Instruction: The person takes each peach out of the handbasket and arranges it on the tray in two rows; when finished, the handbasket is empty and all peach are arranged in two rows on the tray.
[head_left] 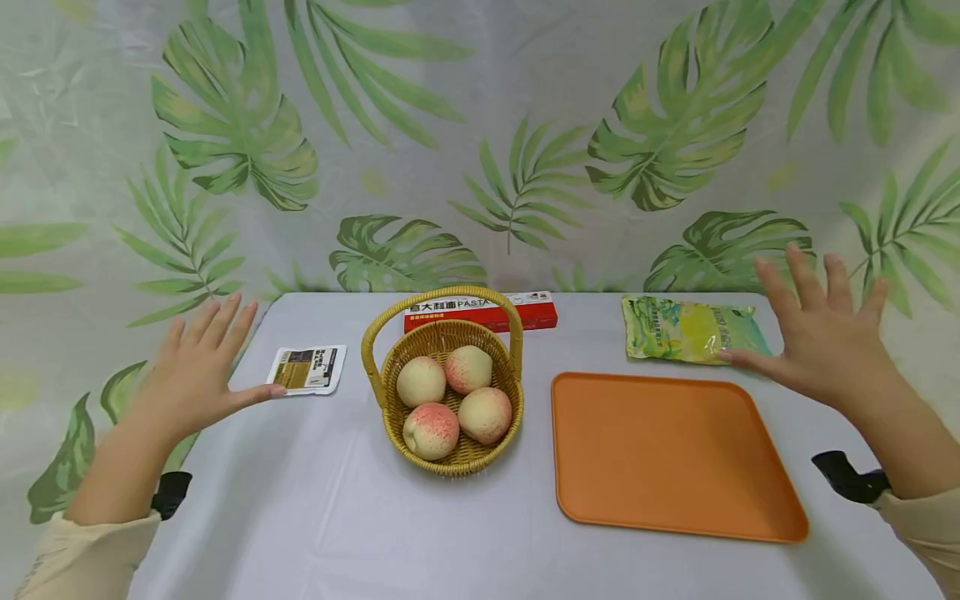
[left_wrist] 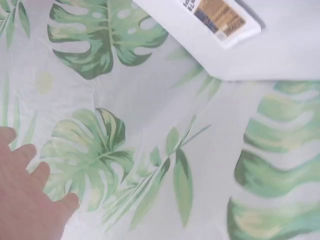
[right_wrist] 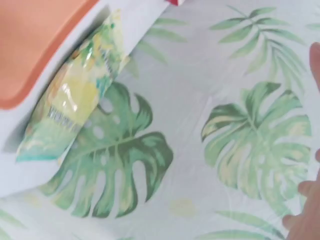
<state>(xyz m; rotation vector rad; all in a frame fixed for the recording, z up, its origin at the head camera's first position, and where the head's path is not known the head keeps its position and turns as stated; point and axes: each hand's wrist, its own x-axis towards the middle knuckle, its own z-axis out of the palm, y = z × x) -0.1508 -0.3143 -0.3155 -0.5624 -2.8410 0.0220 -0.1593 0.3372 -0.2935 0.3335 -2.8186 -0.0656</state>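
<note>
Both hands are raised with fingers spread and hold nothing. In the head view the left hand (head_left: pixel 197 371) is at the left side, its thumb overlapping the edge of a small white packet (head_left: pixel 307 370) with a brown and black label. The right hand (head_left: pixel 828 342) is at the right, thumb tip overlapping a green and yellow plastic bag (head_left: pixel 693 331). Between the hands stands a yellow wicker basket (head_left: pixel 450 468) with a tall handle and several peaches (head_left: pixel 431 431) inside. To its right lies an orange tray (head_left: pixel 667 458).
Behind the basket lies a red and white pasta box (head_left: pixel 480 312), partly hidden by the handle. Everything rests on a white table (head_left: pixel 337 533). A leaf-patterned cloth (head_left: pixel 525 100) hangs behind it. Black straps (head_left: pixel 171 493) circle the wrists below the hands.
</note>
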